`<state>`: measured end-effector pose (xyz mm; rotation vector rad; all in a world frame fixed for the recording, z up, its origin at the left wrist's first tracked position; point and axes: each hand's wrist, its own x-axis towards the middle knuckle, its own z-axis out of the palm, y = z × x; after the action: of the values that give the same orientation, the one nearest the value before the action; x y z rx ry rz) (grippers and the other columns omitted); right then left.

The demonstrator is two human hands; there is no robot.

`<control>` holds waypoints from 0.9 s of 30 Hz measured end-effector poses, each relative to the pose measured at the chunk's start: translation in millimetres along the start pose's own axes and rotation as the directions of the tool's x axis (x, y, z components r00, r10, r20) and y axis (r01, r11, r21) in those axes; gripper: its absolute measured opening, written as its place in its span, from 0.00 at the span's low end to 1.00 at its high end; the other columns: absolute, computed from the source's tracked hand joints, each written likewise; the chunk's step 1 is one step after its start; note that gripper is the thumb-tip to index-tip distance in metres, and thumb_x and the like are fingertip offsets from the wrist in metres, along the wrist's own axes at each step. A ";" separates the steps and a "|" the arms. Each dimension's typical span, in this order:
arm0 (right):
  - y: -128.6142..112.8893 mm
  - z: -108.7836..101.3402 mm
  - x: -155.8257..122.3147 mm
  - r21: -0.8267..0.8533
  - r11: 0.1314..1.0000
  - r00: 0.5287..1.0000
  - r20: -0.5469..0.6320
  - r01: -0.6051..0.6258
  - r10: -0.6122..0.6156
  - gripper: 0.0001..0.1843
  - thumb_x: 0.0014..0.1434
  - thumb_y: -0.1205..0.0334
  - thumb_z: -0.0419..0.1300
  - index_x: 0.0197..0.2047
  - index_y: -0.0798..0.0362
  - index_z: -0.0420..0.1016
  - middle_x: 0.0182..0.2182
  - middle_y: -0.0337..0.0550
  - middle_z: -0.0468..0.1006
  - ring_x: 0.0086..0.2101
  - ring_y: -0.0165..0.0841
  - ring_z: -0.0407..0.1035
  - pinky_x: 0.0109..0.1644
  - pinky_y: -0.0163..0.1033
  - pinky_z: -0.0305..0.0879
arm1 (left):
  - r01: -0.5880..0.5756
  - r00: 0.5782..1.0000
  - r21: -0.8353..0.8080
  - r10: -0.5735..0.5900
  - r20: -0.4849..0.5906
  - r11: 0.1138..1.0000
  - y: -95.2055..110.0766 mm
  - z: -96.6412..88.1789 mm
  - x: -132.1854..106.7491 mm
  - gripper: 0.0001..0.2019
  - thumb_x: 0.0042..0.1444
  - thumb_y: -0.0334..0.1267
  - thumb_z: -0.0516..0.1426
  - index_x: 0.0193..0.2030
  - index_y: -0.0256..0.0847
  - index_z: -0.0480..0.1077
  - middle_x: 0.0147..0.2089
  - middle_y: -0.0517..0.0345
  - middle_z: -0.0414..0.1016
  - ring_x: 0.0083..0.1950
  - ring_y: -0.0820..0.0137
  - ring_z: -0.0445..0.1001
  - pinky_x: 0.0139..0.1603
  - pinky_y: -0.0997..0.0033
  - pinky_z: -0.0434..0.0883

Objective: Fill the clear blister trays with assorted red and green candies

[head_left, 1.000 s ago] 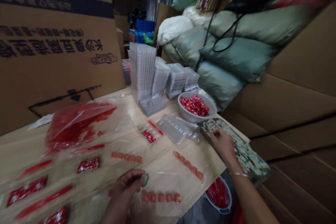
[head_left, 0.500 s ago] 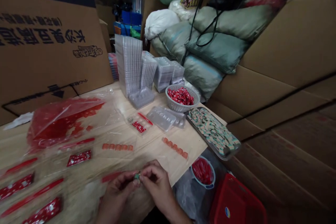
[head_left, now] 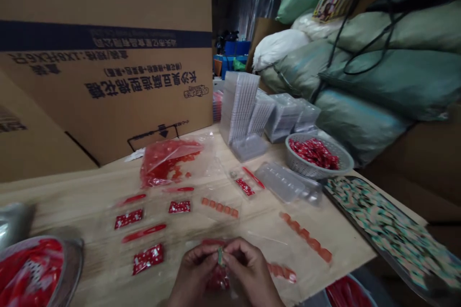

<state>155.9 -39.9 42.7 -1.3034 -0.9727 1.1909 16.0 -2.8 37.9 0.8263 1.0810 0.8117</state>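
Observation:
Both hands meet at the bottom middle of the view, over the wooden table [head_left: 90, 201]. My left hand [head_left: 194, 276] and my right hand [head_left: 250, 273] pinch one small green and white piece [head_left: 220, 255] between their fingertips. Something red [head_left: 218, 279] shows just below the fingers. Clear bags with red strips [head_left: 302, 237] and small red packets [head_left: 147, 257] lie spread on the table around the hands.
A flat tray of green and white pieces [head_left: 389, 230] sits at the right edge. A grey basket of red packets [head_left: 317, 153], stacks of clear plastic trays [head_left: 241, 105], a red-filled bag [head_left: 165, 160] and a metal bowl [head_left: 39, 268] stand around. Big cardboard boxes [head_left: 108, 57] and sacks [head_left: 378, 72] wall the back.
My right hand came back from the tray at the right and joined my left hand on the small piece. The view has swung left, showing the metal bowl.

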 end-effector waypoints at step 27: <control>-1.2 172.5 147.2 -0.830 0.471 0.943 0.331 0.300 -0.018 0.10 0.59 0.72 0.55 0.40 0.55 0.78 0.41 0.50 0.79 0.42 0.37 0.72 0.43 0.35 0.63 | -0.244 0.794 0.949 0.603 0.079 0.198 101.5 -181.0 26.0 0.10 0.50 0.29 0.56 0.37 0.42 0.76 0.41 0.52 0.81 0.46 0.61 0.77 0.49 0.60 0.73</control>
<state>11.3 134.7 39.5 -1.7795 -2.0626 0.6913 -165.1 96.7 70.5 2.1889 1.6803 0.7366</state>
